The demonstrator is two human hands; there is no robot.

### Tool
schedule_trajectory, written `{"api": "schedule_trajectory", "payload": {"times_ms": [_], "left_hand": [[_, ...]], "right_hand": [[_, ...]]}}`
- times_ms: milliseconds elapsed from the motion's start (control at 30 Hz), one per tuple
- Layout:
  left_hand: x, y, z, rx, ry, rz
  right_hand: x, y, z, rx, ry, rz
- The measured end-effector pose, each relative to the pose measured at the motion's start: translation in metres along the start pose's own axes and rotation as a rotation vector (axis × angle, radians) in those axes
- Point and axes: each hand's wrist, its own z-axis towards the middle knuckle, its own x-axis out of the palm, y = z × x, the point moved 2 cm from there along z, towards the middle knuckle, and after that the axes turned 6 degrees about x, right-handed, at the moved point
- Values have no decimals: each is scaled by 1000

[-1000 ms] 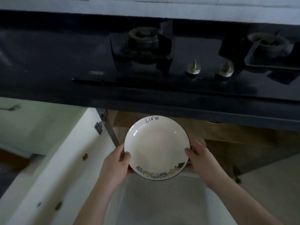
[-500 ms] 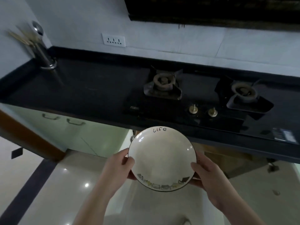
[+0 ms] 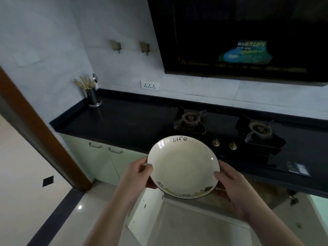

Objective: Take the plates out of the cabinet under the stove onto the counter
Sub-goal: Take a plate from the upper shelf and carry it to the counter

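Black counter [image 3: 124, 121], utensil holder [image 3: 93, 98] at back-left corner, inset gas stove [image 3: 229, 134]

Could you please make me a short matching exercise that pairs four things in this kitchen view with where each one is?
Things:
1. plate
2. utensil holder
3. wall socket
4. stove knobs

Places:
A. on the wall above the counter's back edge
B. in the far left corner of the black counter
C. held by the rim between the left hand and the right hand
D. on the stove's front, between the two burners

Pairs: 1-C, 2-B, 3-A, 4-D
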Motion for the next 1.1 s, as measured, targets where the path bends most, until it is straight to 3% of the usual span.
{"api": "schedule_trajectory", "payload": {"times_ms": [533, 867, 1100], "left_hand": [[-18, -102, -70, 22, -303, -134], [-96, -101, -107, 50, -517, -162], [-182, -78, -107, 48, -594, -144]], "right_hand": [[-23, 90, -28, -264, 313, 58], [63, 123, -37, -331, 561, 54], [166, 142, -38, -327, 617, 82]]}}
